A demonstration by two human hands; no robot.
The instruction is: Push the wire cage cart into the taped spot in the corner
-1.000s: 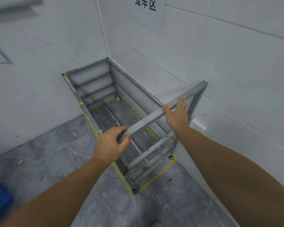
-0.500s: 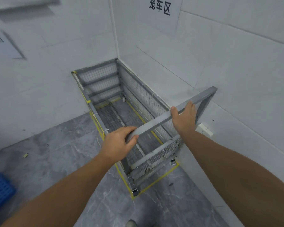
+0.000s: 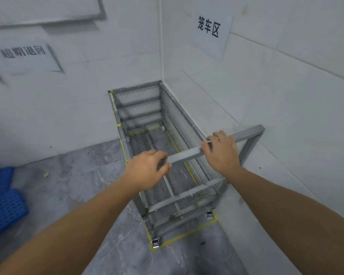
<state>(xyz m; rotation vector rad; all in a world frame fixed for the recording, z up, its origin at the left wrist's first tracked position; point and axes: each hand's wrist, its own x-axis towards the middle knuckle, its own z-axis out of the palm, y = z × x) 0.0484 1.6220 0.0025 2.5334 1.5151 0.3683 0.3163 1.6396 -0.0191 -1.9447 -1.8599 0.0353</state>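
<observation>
Now the wire cage cart [image 3: 168,155] sits in the corner at 12 o'clock, its long side along the right wall, within the yellow tape outline [image 3: 189,233] on the floor. Both hands clasp its grey handle bar [image 3: 246,133]: the left hand [image 3: 147,169] has its grip wrapped around the bar's 9 o'clock end, the right hand [image 3: 221,150] its grip curled over mid-bar. A blue crate [image 3: 4,207] lies at 9 o'clock.

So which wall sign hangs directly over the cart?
The sign reading 笼车区 on the right wall, above the wire cage cart; the blurred one hangs further left.
</observation>
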